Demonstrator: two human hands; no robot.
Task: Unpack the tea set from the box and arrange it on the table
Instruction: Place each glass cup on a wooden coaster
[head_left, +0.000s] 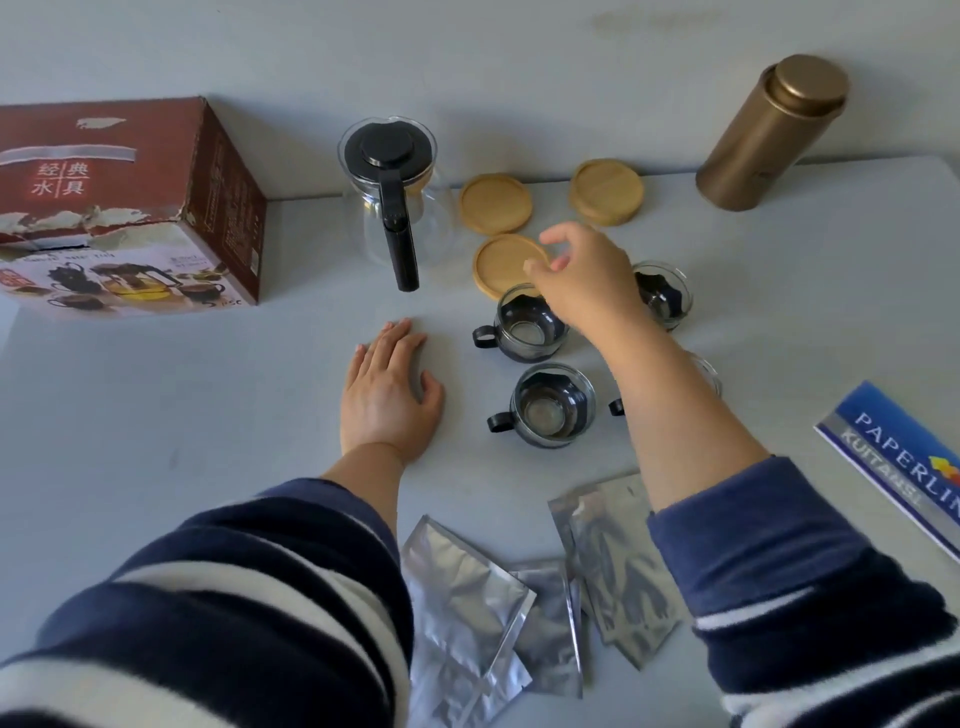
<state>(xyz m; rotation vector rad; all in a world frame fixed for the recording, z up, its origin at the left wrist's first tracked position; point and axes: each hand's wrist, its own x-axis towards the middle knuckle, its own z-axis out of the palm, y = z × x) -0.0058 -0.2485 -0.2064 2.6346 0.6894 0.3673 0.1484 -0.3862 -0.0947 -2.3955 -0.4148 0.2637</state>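
A glass teapot (390, 200) with a black lid and handle stands at the back centre of the table. Three round wooden coasters lie to its right: one (495, 202), one (606, 191) and a nearer one (506, 262). Small glass cups with black holders stand in front: one (527, 325), one (551, 405), one (665, 293); my right forearm mostly hides another. My right hand (584, 275) hovers over the nearest coaster's right edge, fingers curled and apart, holding nothing. My left hand (387, 392) lies flat on the table, left of the cups. The brown tea set box (130, 208) rests at the back left.
A gold cylindrical tin (769, 135) stands at the back right. Several empty silver foil pouches (493, 613) lie near the front edge between my arms. A blue receipt book (904, 457) lies at the right edge. The wall runs behind the table.
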